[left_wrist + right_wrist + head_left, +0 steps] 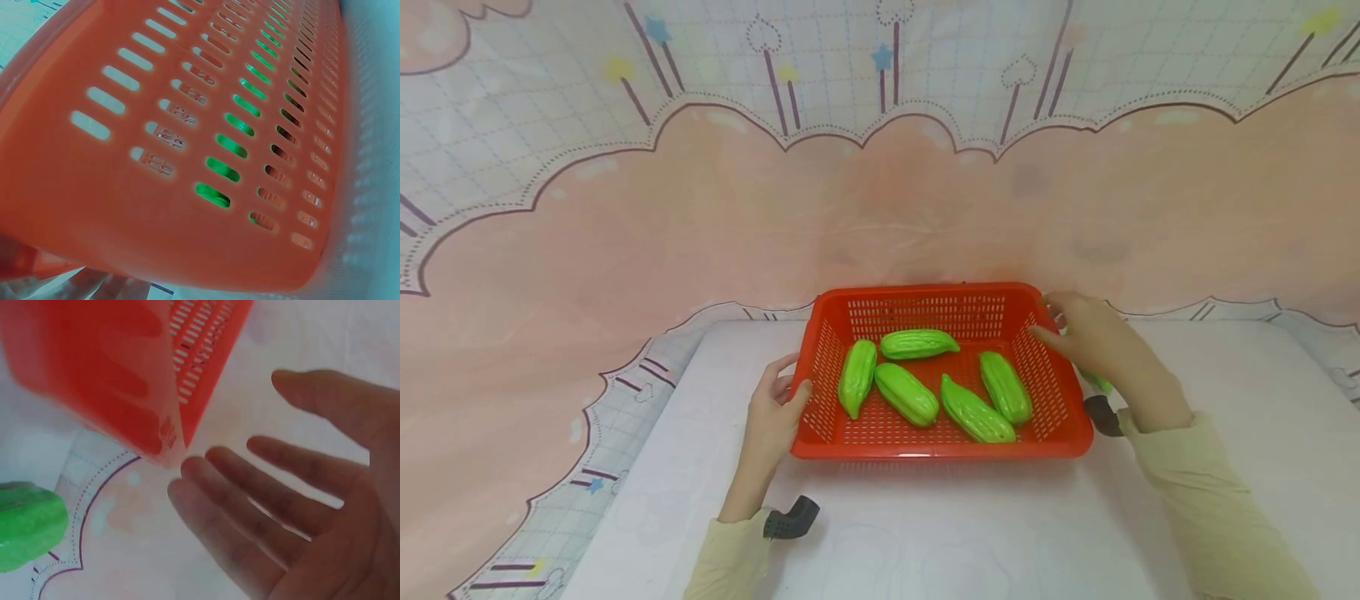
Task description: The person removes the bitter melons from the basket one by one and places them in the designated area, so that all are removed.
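Observation:
A red plastic basket (940, 451) with slotted walls stands on the white table. Several green ribbed bitter melons (906, 393) lie inside it. My left hand (771, 421) holds the basket's left rim, thumb over the edge and fingers on the outer side. The left wrist view is mostly filled by the slotted wall (125, 212), with a bit of the fingers (81, 284) below. At the right rim is my right hand (1086, 329); its fingers (231, 531) are extended and spread near a basket corner. Another bitter melon (1097, 382) lies outside, partly hidden by the right arm.
A patterned cloth (880, 208) with pink cloud shapes hangs behind the white table (940, 525) and runs along its left side. A black wrist-worn piece shows at the left wrist (792, 518) and at the right wrist (1103, 415).

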A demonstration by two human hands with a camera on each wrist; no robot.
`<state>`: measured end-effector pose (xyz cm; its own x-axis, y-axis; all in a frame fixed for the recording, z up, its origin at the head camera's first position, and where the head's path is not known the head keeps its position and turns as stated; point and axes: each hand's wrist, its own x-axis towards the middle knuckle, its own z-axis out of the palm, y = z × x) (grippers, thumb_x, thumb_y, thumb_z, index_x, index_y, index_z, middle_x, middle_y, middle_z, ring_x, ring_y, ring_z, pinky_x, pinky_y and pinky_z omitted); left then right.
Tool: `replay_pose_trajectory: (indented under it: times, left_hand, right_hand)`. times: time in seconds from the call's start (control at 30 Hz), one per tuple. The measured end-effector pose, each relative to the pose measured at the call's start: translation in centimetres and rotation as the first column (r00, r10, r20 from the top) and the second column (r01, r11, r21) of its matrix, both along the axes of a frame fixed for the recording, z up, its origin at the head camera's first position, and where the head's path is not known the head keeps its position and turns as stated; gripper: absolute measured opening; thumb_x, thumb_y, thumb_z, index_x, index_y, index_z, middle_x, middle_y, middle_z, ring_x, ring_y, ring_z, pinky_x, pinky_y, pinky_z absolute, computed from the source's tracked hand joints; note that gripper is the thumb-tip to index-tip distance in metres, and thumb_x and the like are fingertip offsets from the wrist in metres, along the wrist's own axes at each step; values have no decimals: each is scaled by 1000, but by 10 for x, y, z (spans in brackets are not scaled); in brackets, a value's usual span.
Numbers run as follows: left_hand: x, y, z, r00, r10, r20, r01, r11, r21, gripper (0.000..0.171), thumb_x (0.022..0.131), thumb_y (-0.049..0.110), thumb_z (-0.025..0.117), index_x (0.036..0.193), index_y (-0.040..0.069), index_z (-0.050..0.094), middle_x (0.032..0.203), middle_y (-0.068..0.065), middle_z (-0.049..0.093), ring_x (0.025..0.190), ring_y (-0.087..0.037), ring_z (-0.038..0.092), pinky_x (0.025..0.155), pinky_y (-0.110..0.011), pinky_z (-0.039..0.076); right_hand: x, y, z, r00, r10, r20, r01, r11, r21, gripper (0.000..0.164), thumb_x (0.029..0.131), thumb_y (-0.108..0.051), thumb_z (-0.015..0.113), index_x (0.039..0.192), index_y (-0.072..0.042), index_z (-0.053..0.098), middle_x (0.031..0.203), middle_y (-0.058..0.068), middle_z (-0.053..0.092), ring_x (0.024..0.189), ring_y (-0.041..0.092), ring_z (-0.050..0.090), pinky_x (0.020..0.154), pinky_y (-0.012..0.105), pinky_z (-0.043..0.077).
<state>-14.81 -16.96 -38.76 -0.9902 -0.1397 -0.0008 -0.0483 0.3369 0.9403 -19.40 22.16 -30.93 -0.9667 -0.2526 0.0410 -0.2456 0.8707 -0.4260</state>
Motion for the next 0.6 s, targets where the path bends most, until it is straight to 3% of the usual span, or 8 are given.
replay_pose_trajectory:
  times: [0.6]
  left_hand:
    - [0,0,1,1000,-2,2,2,1000,13,49,99,12,56,146,16,43,127,-21,62,109,-37,66,86,-48,58]
  right_hand:
    - [-6,-22,-1,997,78,-19,-78,996,39,48,94,-20,65,131,10,54,117,26,65,102,39,64,91,54,53]
